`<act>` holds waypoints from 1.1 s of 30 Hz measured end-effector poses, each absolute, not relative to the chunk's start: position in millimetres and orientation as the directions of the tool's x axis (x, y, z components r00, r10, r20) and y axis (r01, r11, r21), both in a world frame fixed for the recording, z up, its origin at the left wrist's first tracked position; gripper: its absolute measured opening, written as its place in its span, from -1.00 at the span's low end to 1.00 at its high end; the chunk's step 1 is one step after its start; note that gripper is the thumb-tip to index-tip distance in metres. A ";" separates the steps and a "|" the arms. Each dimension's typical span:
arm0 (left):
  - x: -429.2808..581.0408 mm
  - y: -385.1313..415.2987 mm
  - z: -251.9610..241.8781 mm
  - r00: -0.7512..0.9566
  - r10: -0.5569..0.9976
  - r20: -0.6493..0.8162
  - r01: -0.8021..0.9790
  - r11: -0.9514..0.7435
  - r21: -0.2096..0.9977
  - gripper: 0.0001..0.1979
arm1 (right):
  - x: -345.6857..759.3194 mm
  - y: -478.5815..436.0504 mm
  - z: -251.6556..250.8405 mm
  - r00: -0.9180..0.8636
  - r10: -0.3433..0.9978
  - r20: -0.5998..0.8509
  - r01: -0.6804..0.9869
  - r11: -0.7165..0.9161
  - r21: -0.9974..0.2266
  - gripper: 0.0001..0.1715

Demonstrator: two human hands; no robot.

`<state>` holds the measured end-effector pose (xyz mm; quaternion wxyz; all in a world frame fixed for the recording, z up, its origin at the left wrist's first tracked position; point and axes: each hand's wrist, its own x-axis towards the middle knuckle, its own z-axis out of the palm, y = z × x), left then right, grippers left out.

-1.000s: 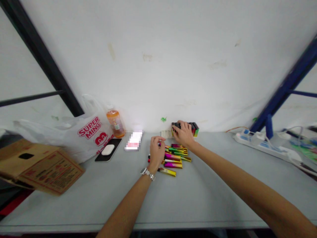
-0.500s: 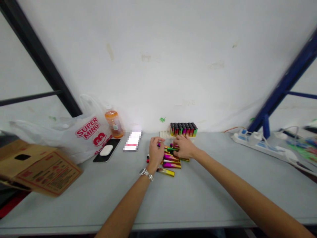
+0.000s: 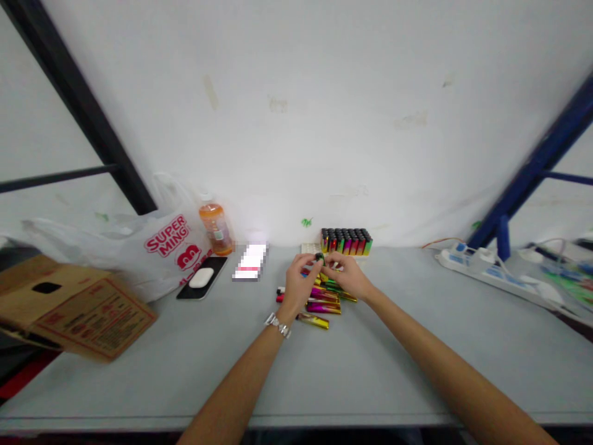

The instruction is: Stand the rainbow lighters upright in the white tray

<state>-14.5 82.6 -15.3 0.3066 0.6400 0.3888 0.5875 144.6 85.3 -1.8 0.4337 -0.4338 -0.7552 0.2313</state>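
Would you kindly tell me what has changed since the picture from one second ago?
The bare right hand has left the upright block of black-topped multicoloured lighters and moved toward the person, joining the bare left hand over the loose shiny metallic lighters. A small dark-ended piece now shows between both hands. The block stayed put.

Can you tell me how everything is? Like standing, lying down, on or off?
Left hand: pinching a dark-topped lighter
Right hand: fingers bent beside it, grip unclear
Loose lighters: lying in a pile
Racked lighters: upright in rows
Bottle: upright, cap on
Bright phone: screen lit, blurred
Black slab: lying flat
White rounded thing: resting on that slab
Cardboard box: can't tell whether open
Plastic bag: crumpled
Power strip: plugs in
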 end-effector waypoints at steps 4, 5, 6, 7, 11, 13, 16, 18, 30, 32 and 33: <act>-13.2 79.8 -14.2 0.011 0.858 0.514 0.133 -0.511 0.849 -0.79 | 142.1 76.3 -8.4 -0.160 0.861 0.483 0.411 0.503 -0.760 -0.72; -13.2 78.1 -13.3 0.012 0.858 0.513 0.133 -0.510 0.850 -0.78 | 143.9 74.3 -10.8 -0.116 0.863 0.491 0.411 0.492 -0.768 -0.70; -13.2 76.1 -12.2 0.013 0.859 0.512 0.126 -0.509 0.851 -0.78 | 146.7 72.5 -13.4 -0.069 0.864 0.499 0.413 0.480 -0.774 -0.66; -13.0 73.9 -11.2 0.015 0.860 0.511 0.109 -0.509 0.854 -0.77 | 150.4 71.0 -16.2 -0.024 0.862 0.507 0.418 0.469 -0.778 -0.65; -9.8 66.9 -9.6 0.073 0.880 0.470 -0.017 -0.470 0.883 -0.75 | 166.0 69.2 -26.7 0.103 0.854 0.510 0.456 0.415 -0.787 -0.66; -7.3 65.5 -11.0 0.110 0.895 0.433 -0.039 -0.431 0.902 -0.74 | 168.8 70.0 -30.7 0.128 0.854 0.504 0.489 0.388 -0.782 -0.65; -4.4 64.8 -12.8 0.111 0.913 0.394 -0.036 -0.392 0.919 -0.72 | 165.0 71.3 -35.0 0.098 0.854 0.511 0.549 0.382 -0.743 -0.70; -3.6 63.9 -11.8 0.110 0.926 0.362 -0.056 -0.358 0.932 -0.68 | 160.0 71.8 -36.9 0.050 0.850 0.525 0.592 0.398 -0.701 -0.72; -1.8 66.1 -7.5 0.012 0.977 0.214 -0.141 -0.210 0.967 -0.40 | 153.6 70.5 -36.6 -0.098 0.834 0.543 0.689 0.451 -0.567 -0.51; -1.9 68.6 -9.4 -0.005 0.978 0.208 -0.150 -0.206 0.967 -0.41 | 153.2 69.4 -35.5 -0.107 0.833 0.543 0.691 0.455 -0.561 -0.50; -2.1 69.4 -9.6 -0.009 0.979 0.206 -0.145 -0.205 0.968 -0.42 | 153.1 68.9 -35.0 -0.107 0.832 0.544 0.693 0.455 -0.559 -0.50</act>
